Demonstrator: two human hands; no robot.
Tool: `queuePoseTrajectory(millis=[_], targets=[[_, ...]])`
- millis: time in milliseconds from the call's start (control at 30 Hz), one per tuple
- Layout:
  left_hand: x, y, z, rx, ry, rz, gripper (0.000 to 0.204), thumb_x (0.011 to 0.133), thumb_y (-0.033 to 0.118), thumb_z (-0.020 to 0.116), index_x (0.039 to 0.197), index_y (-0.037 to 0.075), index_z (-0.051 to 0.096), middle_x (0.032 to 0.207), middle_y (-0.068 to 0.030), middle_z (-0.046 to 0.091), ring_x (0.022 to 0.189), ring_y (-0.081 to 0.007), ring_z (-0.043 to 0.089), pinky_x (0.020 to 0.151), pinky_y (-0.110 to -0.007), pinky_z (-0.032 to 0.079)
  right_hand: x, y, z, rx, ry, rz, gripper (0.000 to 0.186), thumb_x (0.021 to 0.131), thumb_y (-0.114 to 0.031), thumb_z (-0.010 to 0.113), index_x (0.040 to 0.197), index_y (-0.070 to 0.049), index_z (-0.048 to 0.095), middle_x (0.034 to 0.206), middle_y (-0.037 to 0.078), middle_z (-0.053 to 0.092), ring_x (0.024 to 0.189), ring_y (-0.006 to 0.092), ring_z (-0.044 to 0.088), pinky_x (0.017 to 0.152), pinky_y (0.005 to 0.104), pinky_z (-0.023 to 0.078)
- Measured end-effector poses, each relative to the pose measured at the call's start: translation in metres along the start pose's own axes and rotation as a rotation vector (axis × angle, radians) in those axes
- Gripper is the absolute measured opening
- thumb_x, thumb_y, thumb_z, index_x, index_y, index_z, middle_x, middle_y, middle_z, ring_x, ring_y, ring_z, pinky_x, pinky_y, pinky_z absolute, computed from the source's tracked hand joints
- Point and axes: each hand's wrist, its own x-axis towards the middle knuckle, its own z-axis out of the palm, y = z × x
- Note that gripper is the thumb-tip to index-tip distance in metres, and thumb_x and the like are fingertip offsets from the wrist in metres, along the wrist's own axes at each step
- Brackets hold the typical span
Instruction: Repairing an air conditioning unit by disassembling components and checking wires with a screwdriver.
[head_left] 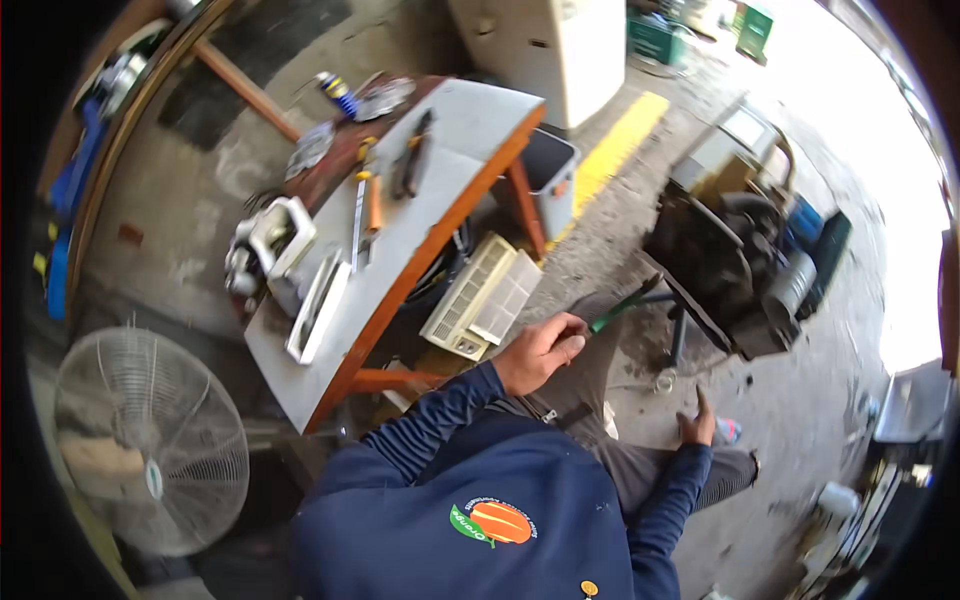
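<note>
My left hand [540,352] grips a thin tool with a green handle [605,320], held over my legs and pointing up and right toward a dark, greasy machine [740,255]. Low on the right, my right hand [697,420] has its fingers apart, near my knee, with nothing visible in it. A small pink-and-grey object [727,432] lies just beyond it. Left of my left hand, a cream plastic panel with grilles [460,305] lies on the floor beside the workbench.
The grey-topped workbench [290,355] carries pliers [415,160], a spray can [337,92] and white parts [315,305]. A standing fan [120,420] is at lower left. A grey bin [555,190] and cream cabinet [580,60] stand behind. A yellow floor stripe [615,145] runs alongside.
</note>
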Motion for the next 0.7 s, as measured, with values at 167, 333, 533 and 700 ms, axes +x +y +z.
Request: queuePoseTrajectory(millis=[167,333,533,700], targets=[[-0.072,0.058,-0.080,0.320,0.829,0.236,0.030,0.100,0.017,0.062,0.125,0.001,0.060,0.103,-0.0080,0.067,0.086,-0.0180,0.061,0.079,-0.030,0.049,0.042,0.045,0.014,0.269,-0.364,0.141,0.057,0.084,-0.018,0.075,0.136,0.002,0.059,0.089,0.016,0.073,0.073,0.0224,0.067,0.070,0.0301,0.053],[-0.166,0.028,-0.182,0.964,1.642,-0.027,0.032,0.102,0.028,0.059,0.123,0.005,0.063,0.106,-0.0097,0.073,0.092,-0.0275,0.068,0.080,-0.038,0.052,0.058,0.007,0.006,0.137,-0.253,0.198,0.051,0.086,-0.017,0.073,0.131,0.002,0.061,0.082,0.015,0.072,0.069,0.0210,0.066,0.067,0.0303,0.053],[-0.244,-0.062,-0.244,0.749,1.836,-0.824,0.041,0.098,0.049,0.055,0.107,0.010,0.065,0.103,-0.0104,0.072,0.092,-0.0324,0.066,0.083,-0.045,0.049,0.068,-0.005,0.017,0.236,-0.318,0.233,0.046,0.086,-0.015,0.072,0.127,0.003,0.064,0.077,0.014,0.070,0.066,0.0210,0.064,0.064,0.0298,0.052],[-0.207,-0.031,-0.223,1.281,1.843,-0.852,0.037,0.098,0.047,0.053,0.101,0.013,0.067,0.092,-0.0080,0.069,0.089,-0.0323,0.063,0.085,-0.047,0.046,0.067,-0.023,0.009,0.125,-0.342,0.276,0.049,0.083,-0.013,0.072,0.129,0.000,0.064,0.080,0.014,0.070,0.068,0.0222,0.065,0.065,0.0303,0.052]])
